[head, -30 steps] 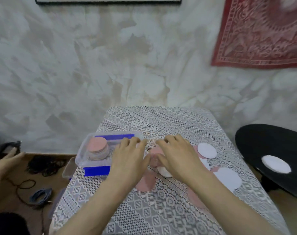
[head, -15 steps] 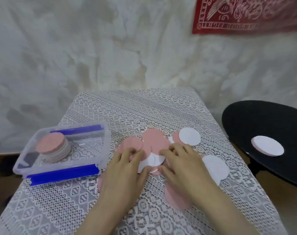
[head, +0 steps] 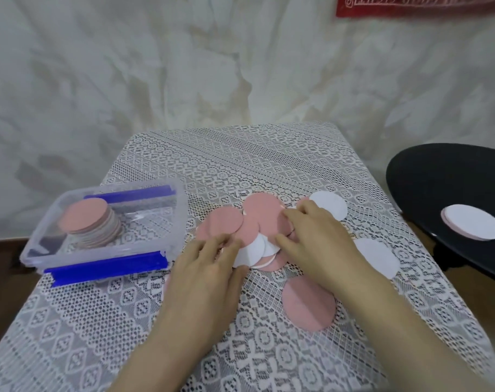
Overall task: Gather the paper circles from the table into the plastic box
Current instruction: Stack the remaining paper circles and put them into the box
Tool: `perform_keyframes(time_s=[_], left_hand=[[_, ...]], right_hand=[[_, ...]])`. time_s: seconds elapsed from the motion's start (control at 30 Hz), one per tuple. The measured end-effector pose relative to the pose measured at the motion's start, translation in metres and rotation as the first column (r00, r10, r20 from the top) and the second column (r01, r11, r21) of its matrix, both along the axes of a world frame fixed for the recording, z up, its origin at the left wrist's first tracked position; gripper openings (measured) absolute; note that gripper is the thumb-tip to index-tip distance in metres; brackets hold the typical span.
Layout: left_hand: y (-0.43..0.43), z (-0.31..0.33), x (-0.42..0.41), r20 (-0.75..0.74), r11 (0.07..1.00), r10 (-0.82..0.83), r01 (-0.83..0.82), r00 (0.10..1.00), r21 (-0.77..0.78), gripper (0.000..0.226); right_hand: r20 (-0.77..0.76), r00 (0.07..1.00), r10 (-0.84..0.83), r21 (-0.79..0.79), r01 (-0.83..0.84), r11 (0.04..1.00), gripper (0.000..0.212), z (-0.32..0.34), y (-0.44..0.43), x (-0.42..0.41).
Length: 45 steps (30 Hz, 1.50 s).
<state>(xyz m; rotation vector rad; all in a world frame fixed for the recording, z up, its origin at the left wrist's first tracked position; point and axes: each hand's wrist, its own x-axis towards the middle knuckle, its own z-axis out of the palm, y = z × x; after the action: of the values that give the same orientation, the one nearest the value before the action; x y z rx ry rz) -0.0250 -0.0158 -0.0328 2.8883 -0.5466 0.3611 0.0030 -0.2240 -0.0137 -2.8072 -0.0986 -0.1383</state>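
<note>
Paper circles (head: 257,219) lie overlapped under left fingers (head: 225,242) and right fingers (head: 302,215).

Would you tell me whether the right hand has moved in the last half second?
Yes: the right hand slid away from the person, now reaching the far white circle.

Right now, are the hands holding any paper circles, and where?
Nothing is lifted. The left hand and right hand rest their fingers on top of the overlapping pile of paper circles on the table.

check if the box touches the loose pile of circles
Apart: the head view shows a strip of lace cloth between the box and the pile.
</note>
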Motion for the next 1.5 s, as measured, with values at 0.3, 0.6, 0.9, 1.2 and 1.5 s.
perform_keyframes(time_s=[0.3,0.6,0.9,1.2,1.5], left_hand=[[0.011,-0.001,-0.026,0.087,1.000,-0.019,0.019,0.996,0.001,0.038],[0.014,-0.008,-0.036,0.065,0.999,0.022,-0.024,0.998,0.024,0.050],[-0.006,-0.006,-0.022,-0.017,0.998,-0.028,0.027,0.999,-0.062,0.050],[-0.012,-0.004,-0.014,-0.030,0.997,-0.019,0.017,0.999,-0.079,0.047],[-0.009,0.001,-0.018,-0.009,0.983,-0.042,0.040,0.999,-0.179,0.041]], right_hand=[[0.047,0.999,-0.006,0.006,0.006,1.000,0.030,-0.002,0.010,-0.024],[0.037,0.999,-0.024,0.083,0.021,0.996,0.022,0.001,0.019,-0.042],[-0.042,0.999,-0.030,0.199,0.038,0.979,0.065,0.004,0.013,-0.023],[-0.131,0.981,-0.145,0.360,0.183,0.915,0.022,0.005,-0.004,-0.007],[-0.028,0.955,-0.295,0.492,0.270,0.828,0.016,0.009,-0.032,-0.026]])
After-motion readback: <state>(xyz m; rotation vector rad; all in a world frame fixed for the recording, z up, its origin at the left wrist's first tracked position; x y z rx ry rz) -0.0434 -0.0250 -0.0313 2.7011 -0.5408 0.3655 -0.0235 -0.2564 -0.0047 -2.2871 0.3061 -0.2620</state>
